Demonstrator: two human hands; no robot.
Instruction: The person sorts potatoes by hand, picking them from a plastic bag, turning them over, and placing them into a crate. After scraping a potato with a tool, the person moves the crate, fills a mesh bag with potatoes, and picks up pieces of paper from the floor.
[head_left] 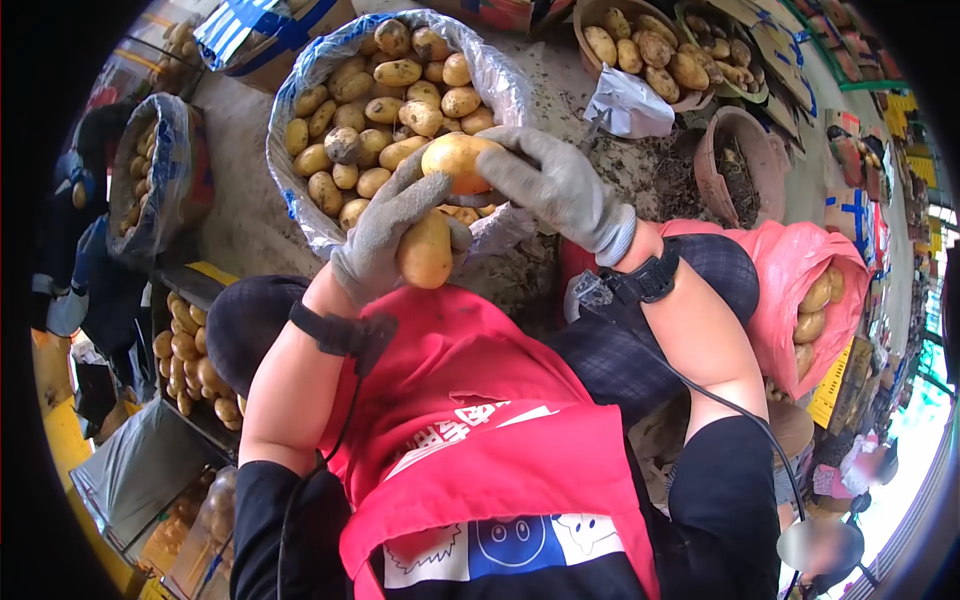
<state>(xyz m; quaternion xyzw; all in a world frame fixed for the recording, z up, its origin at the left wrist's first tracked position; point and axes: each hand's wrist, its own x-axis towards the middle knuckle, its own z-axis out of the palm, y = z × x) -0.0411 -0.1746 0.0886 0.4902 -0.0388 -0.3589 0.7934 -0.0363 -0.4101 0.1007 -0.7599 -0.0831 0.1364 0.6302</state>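
Note:
Both of my hands wear grey work gloves. My left hand (385, 235) curls round a smooth yellow potato (425, 252) in its palm, and its fingers reach up to a second potato (457, 163). My right hand (555, 185) has its fingers on the right end of that second potato. Both potatoes are held above the near edge of a large round container (515, 95) lined with clear plastic. Many loose potatoes (397, 72) fill it, some with dirt or dark patches. Parts of the fingers behind the potatoes are hidden.
A pink sack of potatoes (775, 270) lies beside my right leg. Beyond it stand an earth-stained tub (770, 165) and a basket of potatoes (655, 50). To my left are a lined container (165, 190) and a potato pile (188, 350). Other people (90, 240) are nearby.

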